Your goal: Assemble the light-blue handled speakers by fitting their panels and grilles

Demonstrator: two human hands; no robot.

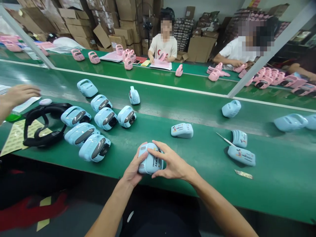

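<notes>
A light-blue plastic casing [151,164] with a cartoon mouse and "Mickey" lettering is between my hands at the table's near edge. My left hand [134,168] grips it from the left, thumb across the top. Around its right side curve the fingers and thumb of my right hand [172,162]. Just beyond lies a printed light-blue shell [182,130]. Off to the right are a curved printed piece [239,138], a longer printed shell [243,156] and a thin pointed tool [225,139]. The casing's underside is hidden.
Several blue handled units with dark windows [95,148] stand at left, near a black padded headband [27,131]. Another person's hand [21,95] reaches in there. More blue units [232,108] rest on the belt [172,98]. Co-workers handle pink units [214,75] beyond a rail.
</notes>
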